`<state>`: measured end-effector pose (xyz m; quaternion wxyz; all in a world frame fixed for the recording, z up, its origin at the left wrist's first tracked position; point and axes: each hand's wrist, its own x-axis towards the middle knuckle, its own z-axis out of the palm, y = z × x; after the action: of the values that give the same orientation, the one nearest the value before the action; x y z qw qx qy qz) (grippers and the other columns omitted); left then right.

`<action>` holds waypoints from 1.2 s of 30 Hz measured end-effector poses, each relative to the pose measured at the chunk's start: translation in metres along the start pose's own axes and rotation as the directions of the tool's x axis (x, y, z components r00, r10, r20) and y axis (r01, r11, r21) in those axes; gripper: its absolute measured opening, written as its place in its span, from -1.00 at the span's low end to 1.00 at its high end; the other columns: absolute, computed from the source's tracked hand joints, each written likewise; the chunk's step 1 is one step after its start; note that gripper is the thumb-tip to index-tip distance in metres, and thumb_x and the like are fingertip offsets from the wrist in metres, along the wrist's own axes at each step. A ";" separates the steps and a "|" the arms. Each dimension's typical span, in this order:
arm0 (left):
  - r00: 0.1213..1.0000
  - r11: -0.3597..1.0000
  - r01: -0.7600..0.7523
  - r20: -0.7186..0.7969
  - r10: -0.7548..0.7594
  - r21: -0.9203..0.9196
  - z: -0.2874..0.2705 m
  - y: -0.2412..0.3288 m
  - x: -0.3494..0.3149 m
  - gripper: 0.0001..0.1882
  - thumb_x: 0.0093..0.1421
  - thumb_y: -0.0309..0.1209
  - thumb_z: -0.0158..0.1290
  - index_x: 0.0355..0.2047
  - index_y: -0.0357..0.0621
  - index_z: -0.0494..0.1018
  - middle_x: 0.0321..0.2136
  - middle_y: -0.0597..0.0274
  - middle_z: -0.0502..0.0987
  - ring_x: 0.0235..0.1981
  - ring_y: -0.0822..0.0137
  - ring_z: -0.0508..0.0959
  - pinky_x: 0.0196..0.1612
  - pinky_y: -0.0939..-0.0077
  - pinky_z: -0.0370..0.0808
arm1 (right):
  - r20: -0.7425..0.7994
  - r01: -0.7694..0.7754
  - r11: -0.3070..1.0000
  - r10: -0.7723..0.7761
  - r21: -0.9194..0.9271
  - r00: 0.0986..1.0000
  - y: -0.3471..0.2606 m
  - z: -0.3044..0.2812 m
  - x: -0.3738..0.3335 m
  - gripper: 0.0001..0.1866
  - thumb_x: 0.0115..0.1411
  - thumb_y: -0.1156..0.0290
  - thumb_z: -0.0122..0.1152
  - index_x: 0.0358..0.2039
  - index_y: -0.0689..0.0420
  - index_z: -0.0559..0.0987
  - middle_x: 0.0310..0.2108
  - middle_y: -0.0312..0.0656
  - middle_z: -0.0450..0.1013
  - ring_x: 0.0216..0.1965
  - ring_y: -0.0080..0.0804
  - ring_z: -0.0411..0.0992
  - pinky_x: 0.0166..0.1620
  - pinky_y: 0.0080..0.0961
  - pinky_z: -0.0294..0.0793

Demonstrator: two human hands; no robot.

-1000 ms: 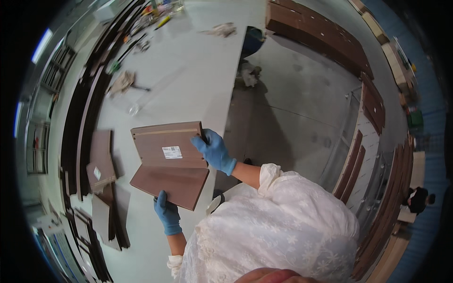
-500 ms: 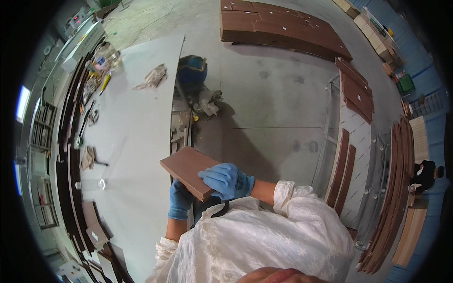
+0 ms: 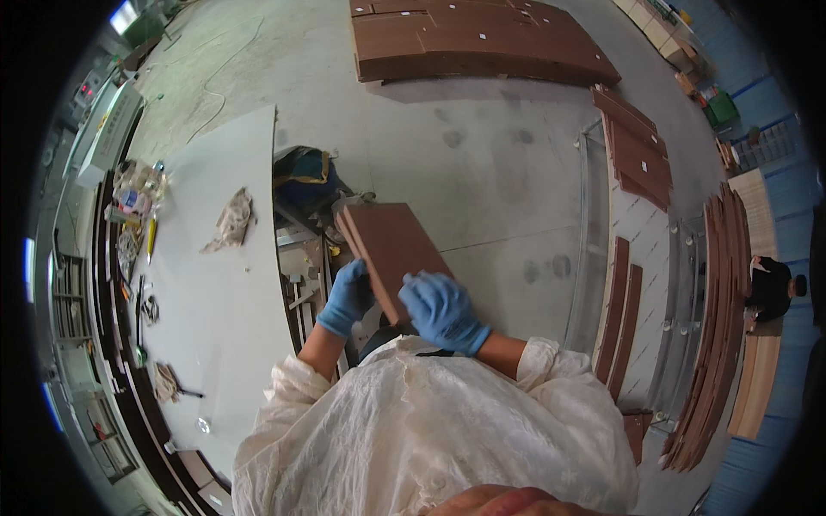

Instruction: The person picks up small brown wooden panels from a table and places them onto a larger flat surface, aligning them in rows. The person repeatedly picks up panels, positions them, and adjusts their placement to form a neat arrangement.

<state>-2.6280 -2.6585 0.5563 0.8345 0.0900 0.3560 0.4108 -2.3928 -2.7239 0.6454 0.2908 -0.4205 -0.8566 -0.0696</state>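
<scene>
A brown rectangular board (image 3: 400, 245) is held tilted in front of my chest, its long left edge facing the table. My left hand (image 3: 349, 298), in a blue glove, grips that left edge near its lower end, with the thumb hidden. My right hand (image 3: 443, 311), also in a blue glove, is closed at the near right end of the board, its curled fingertips on the face. Whether something small lies under those fingers cannot be seen.
On my left stands a pale table (image 3: 219, 318) with a crumpled rag (image 3: 231, 222), a yellow-handled tool (image 3: 152, 239) and clutter along its far side. A dark blue bag (image 3: 305, 176) sits beyond its edge. Brown panels (image 3: 482, 47) are stacked ahead; a rack (image 3: 632, 284) stands right. Another person (image 3: 768, 288) is at far right.
The board has turned from lying slanted over the table edge to pointing away from me, and moved right. Both hands moved with it; my right hand shifted along its near end.
</scene>
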 end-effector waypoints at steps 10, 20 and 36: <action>0.853 0.965 0.225 0.452 -0.263 0.137 0.214 0.062 0.253 -0.59 0.51 -0.19 0.02 0.14 -0.28 0.49 0.03 0.04 0.65 0.05 0.08 0.66 0.21 0.13 0.58 | -0.199 -0.524 0.821 0.566 0.226 0.800 0.281 -0.003 0.042 -0.33 -0.05 0.37 0.50 0.12 0.19 0.52 -0.02 -0.03 0.55 -0.07 0.07 0.52 -0.03 -0.08 0.54; 0.942 0.951 0.303 -0.170 -0.289 0.057 0.335 0.029 0.477 -0.31 0.28 0.03 0.30 0.30 -0.01 0.43 -0.10 0.21 0.53 0.02 0.11 0.53 0.23 0.01 0.49 | -0.119 -0.347 0.159 0.984 0.924 0.133 0.576 -0.004 0.082 -0.52 0.19 0.47 0.42 0.11 0.30 0.53 -0.01 -0.17 0.53 -0.10 -0.40 0.51 0.01 -0.42 0.54; 0.925 0.963 0.230 0.277 -0.261 0.138 0.552 0.130 0.879 -0.42 0.35 -0.23 0.24 0.31 -0.17 0.41 0.20 0.15 0.54 0.20 0.18 0.54 0.35 0.10 0.42 | 0.428 -0.346 -0.352 0.887 0.869 0.173 0.979 0.019 0.145 -0.37 0.48 0.04 0.16 0.35 0.24 0.44 0.21 -0.14 0.48 0.14 -0.34 0.51 0.18 -0.27 0.55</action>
<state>-1.9807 -1.8369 0.5596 0.9171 0.1475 0.2575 0.2661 -1.7251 -1.9951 0.5883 0.6344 -0.5475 -0.1612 0.5214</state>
